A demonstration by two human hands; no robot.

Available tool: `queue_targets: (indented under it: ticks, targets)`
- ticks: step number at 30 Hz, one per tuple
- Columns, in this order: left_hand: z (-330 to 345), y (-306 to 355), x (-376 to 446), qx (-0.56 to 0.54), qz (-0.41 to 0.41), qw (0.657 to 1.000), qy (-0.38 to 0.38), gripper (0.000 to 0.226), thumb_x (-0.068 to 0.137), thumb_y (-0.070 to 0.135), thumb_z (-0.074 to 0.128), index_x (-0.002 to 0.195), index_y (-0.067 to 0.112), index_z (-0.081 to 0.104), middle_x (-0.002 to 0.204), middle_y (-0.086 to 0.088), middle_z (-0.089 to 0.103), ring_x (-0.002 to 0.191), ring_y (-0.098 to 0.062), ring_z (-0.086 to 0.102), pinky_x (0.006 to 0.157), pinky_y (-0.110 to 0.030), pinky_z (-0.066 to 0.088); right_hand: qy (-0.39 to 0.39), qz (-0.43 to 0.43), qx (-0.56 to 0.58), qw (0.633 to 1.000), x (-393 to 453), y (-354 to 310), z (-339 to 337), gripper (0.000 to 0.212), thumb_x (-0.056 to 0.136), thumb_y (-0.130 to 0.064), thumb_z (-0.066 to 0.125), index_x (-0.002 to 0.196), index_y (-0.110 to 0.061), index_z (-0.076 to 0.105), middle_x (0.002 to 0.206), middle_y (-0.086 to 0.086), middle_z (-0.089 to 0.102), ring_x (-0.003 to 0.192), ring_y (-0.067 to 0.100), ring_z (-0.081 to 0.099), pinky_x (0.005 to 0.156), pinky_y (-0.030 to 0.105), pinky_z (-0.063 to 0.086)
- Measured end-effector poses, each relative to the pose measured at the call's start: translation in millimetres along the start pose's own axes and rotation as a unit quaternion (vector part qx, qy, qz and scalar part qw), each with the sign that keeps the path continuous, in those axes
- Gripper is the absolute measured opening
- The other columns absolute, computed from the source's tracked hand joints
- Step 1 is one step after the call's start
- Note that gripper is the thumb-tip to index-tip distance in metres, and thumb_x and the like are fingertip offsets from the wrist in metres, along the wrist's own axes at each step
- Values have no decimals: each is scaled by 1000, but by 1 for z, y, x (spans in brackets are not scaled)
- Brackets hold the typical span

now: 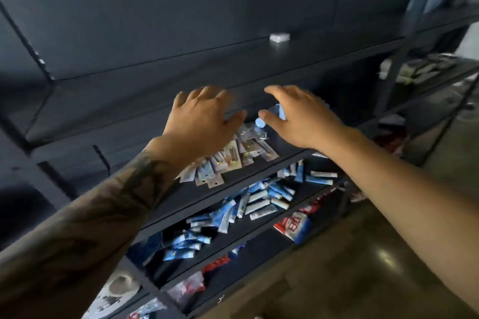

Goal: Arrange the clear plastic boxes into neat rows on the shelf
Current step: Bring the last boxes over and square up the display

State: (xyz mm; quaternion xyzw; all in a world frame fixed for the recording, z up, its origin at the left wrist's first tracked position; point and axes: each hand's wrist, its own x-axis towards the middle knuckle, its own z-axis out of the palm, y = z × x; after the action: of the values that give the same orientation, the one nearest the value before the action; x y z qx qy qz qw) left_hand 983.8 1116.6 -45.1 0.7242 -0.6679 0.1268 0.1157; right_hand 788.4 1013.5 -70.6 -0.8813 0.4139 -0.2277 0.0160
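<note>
Reaching over the dark shelf [259, 184], you have both hands above a loose heap of small clear boxes [233, 158] near its front edge. Your left hand [204, 116] is spread, fingers relaxed, holding nothing. Your right hand [298, 116] curls round a pale blue tube [272, 115], thumb under it. Set that tube aside first, I'd judge, then square the boxes against the front edge, sliding them flat rather than lifting. One more clear box [279, 37] sits alone on the shelf above, toward its back. Lower shelves hold scattered blue and white tubes [259, 202] and red packets [293, 225]; the floor at right is glossy.
</note>
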Motion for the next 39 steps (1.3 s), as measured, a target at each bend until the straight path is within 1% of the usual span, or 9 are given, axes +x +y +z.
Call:
queue_targets:
  ticks: [5, 13, 17, 19, 22, 27, 30, 33, 39]
  targets:
    - [29, 43, 118, -26, 24, 999, -16, 56, 99, 65, 35, 148, 37, 44, 155, 0, 45, 143, -30, 42, 118, -51, 28, 12, 57, -22, 998, 38, 83, -16, 59, 101, -55, 49, 152, -26, 40, 148, 9, 50, 135, 33, 47, 107, 45, 42]
    - [64, 63, 283, -110, -9, 991, -72, 60, 99, 71, 32, 149, 40, 45, 157, 3, 44, 143, -28, 42, 116, -51, 29, -18, 78, -29, 996, 144, 196, -30, 57, 103, -55, 47, 152, -27, 38, 151, 8, 47, 135, 32, 48, 108, 51, 44]
    - [80, 71, 338, -90, -13, 991, -97, 60, 99, 71, 32, 146, 37, 48, 154, 1, 47, 142, -30, 42, 116, -50, 32, -17, 75, -19, 997, 182, 236, -21, 59, 102, -56, 47, 152, -26, 38, 149, 9, 50, 128, 32, 54, 105, 51, 46]
    - [86, 73, 361, -95, -10, 990, -103, 57, 99, 70, 32, 144, 39, 50, 154, 4, 47, 142, -29, 42, 117, -50, 33, -19, 72, -15, 997, 200, 253, -16, 58, 103, -55, 46, 153, -27, 38, 150, 8, 48, 133, 32, 51, 107, 51, 44]
    - [99, 71, 392, -79, 8, 990, -113, 67, 85, 80, 22, 135, 49, 54, 150, 11, 50, 139, -26, 46, 116, -52, 36, -20, 64, -14, 998, 234, 275, -8, 59, 102, -57, 46, 152, -27, 38, 151, 7, 48, 135, 32, 49, 107, 51, 44]
    - [128, 61, 440, -66, -50, 992, -98, 64, 73, 78, 14, 123, 57, 48, 141, 13, 57, 129, -24, 55, 108, -53, 44, -64, 26, -8, 998, 304, 303, 10, 62, 99, -63, 45, 151, -29, 36, 150, 8, 47, 134, 35, 48, 106, 52, 43]
    - [127, 70, 455, -52, -82, 990, -98, 49, 88, 66, 23, 132, 62, 44, 153, 19, 46, 138, -20, 49, 112, -54, 41, -77, -2, 8, 997, 354, 317, 16, 60, 99, -62, 46, 148, -27, 39, 147, 9, 49, 132, 36, 49, 102, 49, 45]
    - [132, 77, 468, -41, -125, 988, -85, 39, 103, 54, 34, 140, 56, 47, 156, 18, 43, 142, -19, 45, 115, -50, 37, -86, -30, 8, 996, 398, 325, 27, 58, 97, -61, 48, 143, -25, 42, 141, 12, 53, 127, 38, 53, 98, 49, 48]
    - [152, 75, 493, -59, -216, 972, -74, 52, 96, 71, 38, 141, 45, 47, 149, 9, 52, 135, -22, 50, 108, -50, 39, -119, -77, -2, 990, 460, 329, 58, 66, 95, -71, 42, 151, -37, 32, 142, 13, 49, 128, 41, 51, 97, 49, 46]
